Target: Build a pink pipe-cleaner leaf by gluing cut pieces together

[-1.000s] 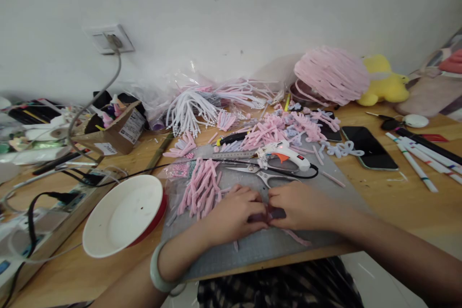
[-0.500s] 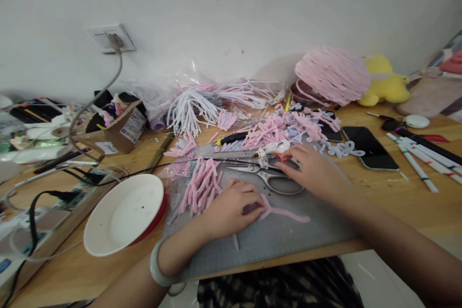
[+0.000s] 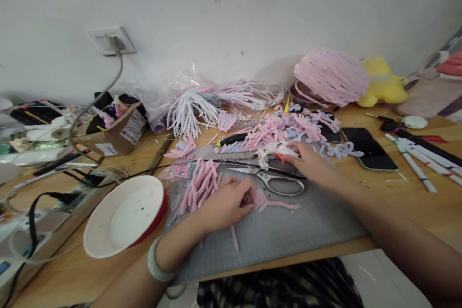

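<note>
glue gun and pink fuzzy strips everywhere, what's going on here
A person is at a craft table. Their left hand holds a pink fuzzy piece against the gray mat, while their right hand has hold of the glue gun by its handle. Scissors lie on the mat between them, and a pile of pink strips sits beyond the left forearm.

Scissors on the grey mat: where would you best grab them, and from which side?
Probably by the near handle loop, coming from the right: the scissors lie with blades pointing left, and that loop shows uncovered on the mat.
</note>
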Demonstrator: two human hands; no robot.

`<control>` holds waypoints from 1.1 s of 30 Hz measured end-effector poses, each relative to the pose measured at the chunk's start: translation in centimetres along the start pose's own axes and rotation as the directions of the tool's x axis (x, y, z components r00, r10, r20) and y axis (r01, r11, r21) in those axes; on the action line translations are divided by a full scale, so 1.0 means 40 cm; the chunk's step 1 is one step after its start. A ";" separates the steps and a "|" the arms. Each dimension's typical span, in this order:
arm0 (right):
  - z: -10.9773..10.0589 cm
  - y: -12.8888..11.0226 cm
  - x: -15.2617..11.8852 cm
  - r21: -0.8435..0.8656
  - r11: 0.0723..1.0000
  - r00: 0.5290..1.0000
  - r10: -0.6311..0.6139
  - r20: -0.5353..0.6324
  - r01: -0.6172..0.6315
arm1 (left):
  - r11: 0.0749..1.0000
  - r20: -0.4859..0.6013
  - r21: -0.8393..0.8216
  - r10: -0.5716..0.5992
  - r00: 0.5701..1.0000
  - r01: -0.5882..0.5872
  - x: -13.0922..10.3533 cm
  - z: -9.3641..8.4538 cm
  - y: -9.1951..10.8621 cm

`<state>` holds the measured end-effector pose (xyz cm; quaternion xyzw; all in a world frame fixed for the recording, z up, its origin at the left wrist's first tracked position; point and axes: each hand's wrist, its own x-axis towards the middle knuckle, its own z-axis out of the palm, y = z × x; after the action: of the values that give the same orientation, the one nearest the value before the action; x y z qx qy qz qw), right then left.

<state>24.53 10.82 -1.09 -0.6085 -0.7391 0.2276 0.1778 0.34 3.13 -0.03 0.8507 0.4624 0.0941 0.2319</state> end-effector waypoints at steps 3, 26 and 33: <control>-0.004 -0.005 0.004 0.183 0.983 0.998 0.011 -0.068 0.002 | 0.996 -0.064 -0.085 -0.046 0.997 0.040 -0.002 0.000 -0.004; -0.070 -0.032 -0.012 0.881 0.471 0.983 -0.141 0.114 -0.034 | 0.994 0.048 0.030 0.100 0.994 -0.101 -0.008 -0.025 -0.012; -0.071 -0.028 -0.035 0.292 0.922 0.924 -0.321 0.207 0.255 | 0.987 0.035 -0.058 0.149 0.988 -0.147 -0.014 -0.047 -0.023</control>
<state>25.42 9.62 1.90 -0.4299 -0.8013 0.3688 0.1927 -1.34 3.66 1.20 0.8777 0.3903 0.1068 0.2567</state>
